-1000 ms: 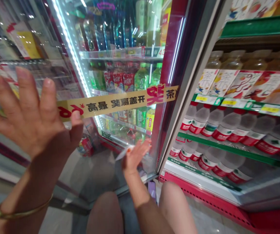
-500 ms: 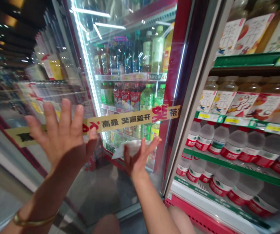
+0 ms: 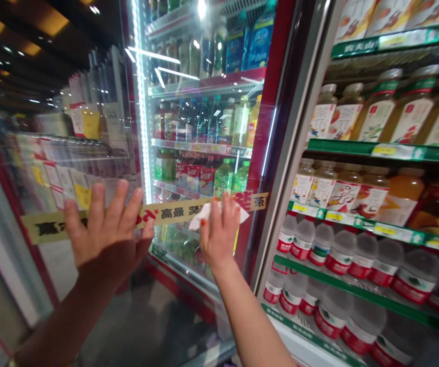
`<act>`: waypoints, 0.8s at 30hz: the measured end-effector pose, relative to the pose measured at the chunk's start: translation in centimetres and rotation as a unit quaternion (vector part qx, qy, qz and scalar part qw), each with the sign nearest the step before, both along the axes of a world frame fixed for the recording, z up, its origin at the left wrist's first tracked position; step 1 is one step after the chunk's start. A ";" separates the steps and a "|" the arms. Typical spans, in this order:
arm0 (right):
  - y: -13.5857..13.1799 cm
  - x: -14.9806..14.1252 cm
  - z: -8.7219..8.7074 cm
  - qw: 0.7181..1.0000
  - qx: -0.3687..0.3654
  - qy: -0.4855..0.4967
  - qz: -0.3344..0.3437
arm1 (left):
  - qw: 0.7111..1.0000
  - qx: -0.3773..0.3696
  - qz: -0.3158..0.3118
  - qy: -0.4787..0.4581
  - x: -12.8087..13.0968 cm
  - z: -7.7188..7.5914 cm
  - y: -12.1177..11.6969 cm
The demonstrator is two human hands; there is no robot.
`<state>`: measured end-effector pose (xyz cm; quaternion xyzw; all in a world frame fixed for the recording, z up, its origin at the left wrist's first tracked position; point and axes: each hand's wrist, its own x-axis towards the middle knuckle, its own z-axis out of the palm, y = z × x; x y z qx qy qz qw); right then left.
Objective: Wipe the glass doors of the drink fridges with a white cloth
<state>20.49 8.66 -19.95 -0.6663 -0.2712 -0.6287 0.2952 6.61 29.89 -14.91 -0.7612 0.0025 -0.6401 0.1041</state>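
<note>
My left hand lies flat with fingers spread on the glass door, over the left part of a beige strip printed with reversed characters. A bangle shows at the left wrist. My right hand presses a crumpled white tissue against the glass at the strip's right part. Its fingers point up and cover the middle of the tissue. The tissue's edges stick out on both sides of the hand.
Through the glass stands a lit drinks cooler with a red frame. To the right, past the metal door edge, open shelves hold tea bottles and water bottles with red labels. Reflections cover the glass at left.
My right hand has moved up onto the strip with the tissue, its fingers now closer together and pointing up. The view has tilted upward. My left hand stays spread on the glass.
</note>
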 end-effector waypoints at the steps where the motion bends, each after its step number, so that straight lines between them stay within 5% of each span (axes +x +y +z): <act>1: -0.1 0.0 -0.4 0.998 -0.063 -0.004 -0.003 | 1.000 0.000 0.002 -0.001 0.0 0.0 -0.1; 3: -1.3 1.0 -0.5 0.993 -0.113 0.011 -0.025 | 1.000 -0.006 0.003 -0.003 0.0 0.0 -0.2; 8: -2.3 3.2 5.5 0.991 0.057 0.104 -0.065 | 1.000 -0.013 -0.002 -0.014 -0.2 0.1 -0.8; 10: -0.9 2.1 6.9 0.997 -0.016 0.064 -0.051 | 1.000 -0.013 0.000 -0.015 -0.3 0.1 -0.8; 14: -1.2 0.9 5.4 0.964 -0.259 -0.052 -0.001 | 1.000 -0.012 -0.001 -0.020 -0.1 0.0 -0.6; 16: -2.9 2.0 5.4 0.978 -0.207 -0.017 -0.022 | 1.000 -0.005 0.007 -0.025 0.2 -0.1 -0.5; 20: -2.5 3.2 8.8 0.994 0.007 0.085 -0.067 | 0.999 0.020 0.033 -0.038 0.8 0.0 -0.4; 22: -0.5 1.8 9.4 0.997 -0.058 0.044 -0.026 | 0.998 0.019 0.035 -0.041 0.8 0.1 -0.4; 24: 0.7 0.3 8.5 0.975 -0.216 -0.034 0.039 | 0.998 0.013 0.024 -0.049 0.5 -0.1 -0.3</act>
